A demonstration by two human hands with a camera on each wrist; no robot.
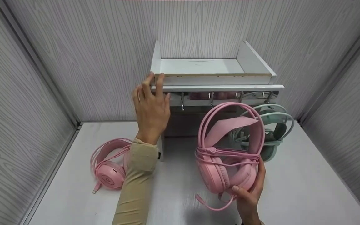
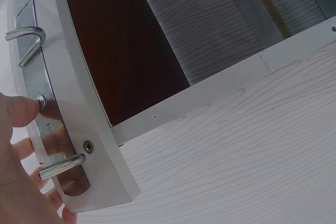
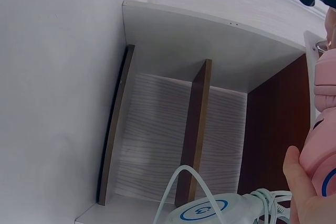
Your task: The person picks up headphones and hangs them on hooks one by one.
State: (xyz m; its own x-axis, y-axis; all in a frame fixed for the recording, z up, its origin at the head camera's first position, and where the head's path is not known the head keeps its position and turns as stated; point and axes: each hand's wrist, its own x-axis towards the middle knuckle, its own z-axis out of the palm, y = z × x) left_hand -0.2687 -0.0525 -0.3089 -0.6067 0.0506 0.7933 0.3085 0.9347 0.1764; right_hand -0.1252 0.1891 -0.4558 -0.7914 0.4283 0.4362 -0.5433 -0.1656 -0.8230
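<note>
A white wooden shelf rack [image 1: 217,80] with a metal hook strip [image 1: 194,96] along its front stands at the back. My left hand [image 1: 152,109] grips its front left corner, fingers over the upper edge. In the left wrist view the left thumb [image 2: 23,110] presses a screw head on the strip, between two hooks. My right hand [image 1: 252,193] holds a pink headset [image 1: 212,176] upright by its ear cup, in front of the rack's right half. The headset's cable is wound around its middle, and the microphone boom hangs below.
Another pink headset [image 1: 108,176] lies on the white table [image 1: 64,187] at the left, its USB plug [image 1: 96,188] sticking out. Behind the held headset, a pale green headset [image 1: 269,151] stands at the rack's right. Grey wood-grain panels [image 1: 89,47] enclose the back and sides.
</note>
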